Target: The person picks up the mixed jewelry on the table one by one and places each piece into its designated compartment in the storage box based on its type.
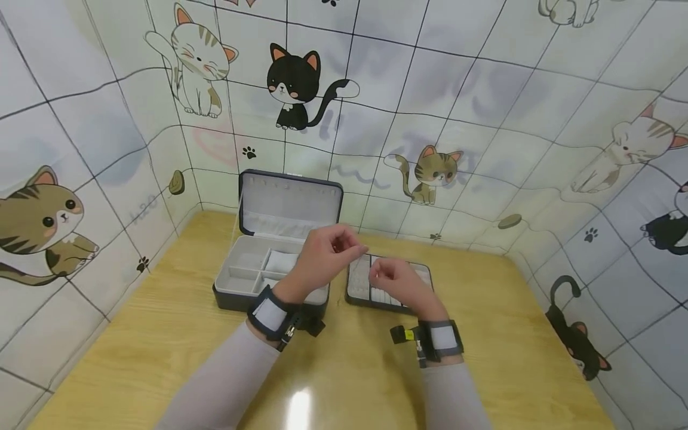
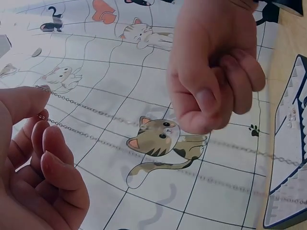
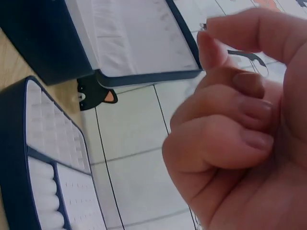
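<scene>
dangling in two thin, nearly parallel strands, a fine silvery chain [image 2: 81, 132] of small links drops from a person's left hand [image 1: 328, 257] over the back half of a desk [image 1: 355, 364]. thumb and fingers of that hand are closed on its upper part; the strands pass near the right hand [image 1: 400, 283], blur midway and cross in front of a tray [image 1: 376, 304], though whether they touch it cannot be told. the right hand's thumb and forefinger meet at the tips, pinching a small silvery bit [image 3: 203, 26], its other fingers curled in; whether that bit belongs to the chain is unclear.

toward the desk's back left corner, a dark blue jewelry box [image 1: 236, 302] stands with its lid [image 1: 290, 197] raised, pale fabric gathered inside. pale dividers part the box into compartments, with a white cushion [image 1: 282, 261] in the rear right one and more white padding in front of it, partly behind the left arm. just right of the box, near the desk's back edge, the dark-rimmed tray holds a ridged pale section [image 3: 55, 127], plump white rolls [image 3: 44, 194] and a flat panel [image 3: 76, 196] marked with tiny slits.
</scene>
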`<state>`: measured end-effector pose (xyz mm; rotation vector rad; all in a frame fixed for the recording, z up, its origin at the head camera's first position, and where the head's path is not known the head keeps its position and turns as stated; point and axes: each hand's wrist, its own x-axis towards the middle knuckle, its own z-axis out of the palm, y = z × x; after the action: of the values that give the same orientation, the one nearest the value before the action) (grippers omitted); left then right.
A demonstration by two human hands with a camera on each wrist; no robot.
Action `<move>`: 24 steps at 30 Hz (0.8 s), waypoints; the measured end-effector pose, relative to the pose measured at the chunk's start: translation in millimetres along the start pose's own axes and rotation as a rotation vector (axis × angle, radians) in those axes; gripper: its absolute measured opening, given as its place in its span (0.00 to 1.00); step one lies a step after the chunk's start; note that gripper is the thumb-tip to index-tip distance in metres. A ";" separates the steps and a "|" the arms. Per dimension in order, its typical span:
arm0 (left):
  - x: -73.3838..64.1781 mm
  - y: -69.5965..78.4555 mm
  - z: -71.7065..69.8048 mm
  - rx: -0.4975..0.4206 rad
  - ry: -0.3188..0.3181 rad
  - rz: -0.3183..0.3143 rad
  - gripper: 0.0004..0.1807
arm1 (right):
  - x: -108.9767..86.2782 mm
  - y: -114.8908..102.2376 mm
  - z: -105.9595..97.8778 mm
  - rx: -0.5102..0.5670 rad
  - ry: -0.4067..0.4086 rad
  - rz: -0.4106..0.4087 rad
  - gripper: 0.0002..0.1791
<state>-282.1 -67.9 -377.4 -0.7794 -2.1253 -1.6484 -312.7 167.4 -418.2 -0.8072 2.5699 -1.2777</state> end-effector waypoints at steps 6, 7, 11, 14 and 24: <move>0.1 -1.8 -12.8 0.026 0.037 0.003 0.06 | 28.0 -5.3 24.0 -0.032 0.144 0.033 0.03; 0.1 -1.7 -15.3 0.034 0.042 0.001 0.06 | 34.1 -7.2 29.3 -0.037 0.180 0.039 0.03; -1.6 -0.5 -27.0 0.062 0.066 -0.033 0.06 | 58.7 -15.8 53.4 -0.009 0.323 0.059 0.07; -2.3 0.1 -35.3 0.091 0.090 -0.055 0.07 | 76.0 -20.1 70.6 0.090 0.415 0.091 0.11; 1.9 -4.4 -52.7 0.116 0.126 -0.077 0.06 | 104.2 -4.5 102.0 0.016 0.555 0.115 0.21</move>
<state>-289.7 -118.9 -365.5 -0.5513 -2.1638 -1.5517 -361.1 39.3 -468.5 -0.3195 2.9510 -1.6715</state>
